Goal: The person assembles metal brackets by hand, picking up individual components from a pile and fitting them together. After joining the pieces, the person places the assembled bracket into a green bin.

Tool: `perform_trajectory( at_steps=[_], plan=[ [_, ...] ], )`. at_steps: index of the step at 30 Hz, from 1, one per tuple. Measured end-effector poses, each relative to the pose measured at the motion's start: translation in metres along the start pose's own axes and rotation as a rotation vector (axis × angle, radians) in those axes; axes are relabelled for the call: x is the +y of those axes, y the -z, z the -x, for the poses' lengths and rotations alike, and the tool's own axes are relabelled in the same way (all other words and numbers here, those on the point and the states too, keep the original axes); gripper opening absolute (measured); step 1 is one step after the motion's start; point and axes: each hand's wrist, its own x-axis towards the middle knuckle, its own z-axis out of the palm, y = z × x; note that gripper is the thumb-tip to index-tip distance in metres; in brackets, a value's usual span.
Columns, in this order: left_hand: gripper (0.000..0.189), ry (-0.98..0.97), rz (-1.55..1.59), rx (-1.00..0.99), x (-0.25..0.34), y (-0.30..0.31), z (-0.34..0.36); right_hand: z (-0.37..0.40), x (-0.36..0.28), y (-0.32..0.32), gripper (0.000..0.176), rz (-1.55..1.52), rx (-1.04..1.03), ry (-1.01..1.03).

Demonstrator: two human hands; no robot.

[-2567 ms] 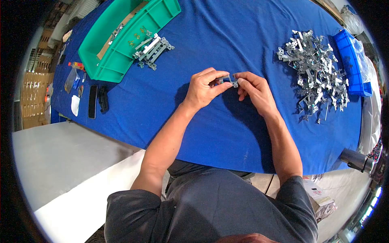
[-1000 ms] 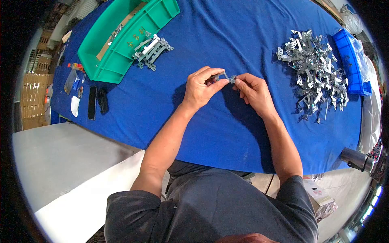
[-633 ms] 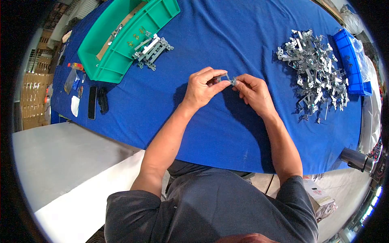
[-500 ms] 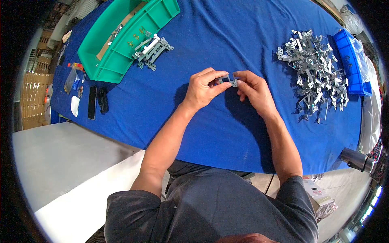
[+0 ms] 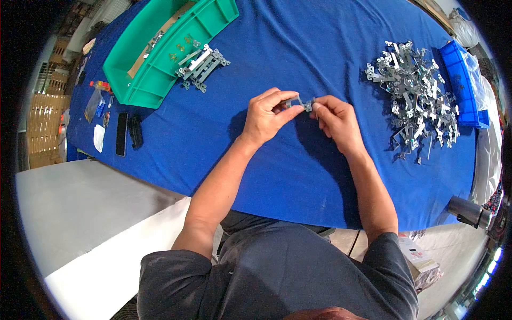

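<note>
Above the blue cloth, a small grey metal bracket is pinched between the thumb and fingers of my left hand. Close to its right end, my right hand is closed, thumb against fingertips, at the bracket's end with the holes. Whether the right fingers hold the bracket itself or a small separate piece cannot be made out. My fingers cover part of the metal. Farther left on the cloth lies a small group of similar metal brackets, with a few brass-coloured pieces beside them.
A green plastic bin stands at the upper left. To the right are a large heap of metal brackets and a blue tray. A black phone lies at left; a dark cylinder sits at the right edge.
My right hand has shifted slightly and its index finger has curled in at the bracket's end. The left hand has tilted the bracket a little.
</note>
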Motion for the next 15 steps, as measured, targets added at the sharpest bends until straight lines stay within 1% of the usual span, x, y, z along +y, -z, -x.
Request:
perform_trajectory(
  at_steps=[1,4,7,10,15],
  plan=[
    [0.031,0.017,0.016,0.018,-0.0012,0.0004,-0.0002,0.0,0.0024,-0.0006,0.021,0.101,-0.028,0.057],
    [0.03,0.028,0.017,0.004,0.0004,0.0005,-0.0005,0.0005,-0.0015,-0.0012,0.02,0.175,-0.066,0.049],
    [0.03,0.019,0.01,-0.014,0.0,0.0022,-0.0015,0.0014,-0.0017,-0.0013,0.019,0.192,-0.057,0.068],
    [0.03,0.025,0.0,0.0,-0.0009,0.0018,-0.001,0.0003,0.0006,0.0005,0.019,0.12,-0.046,0.021],
    [0.03,0.018,0.022,-0.021,-0.0001,0.0021,-0.0011,-0.0001,0.0018,0.0002,0.019,0.169,-0.05,0.045]
  ],
)
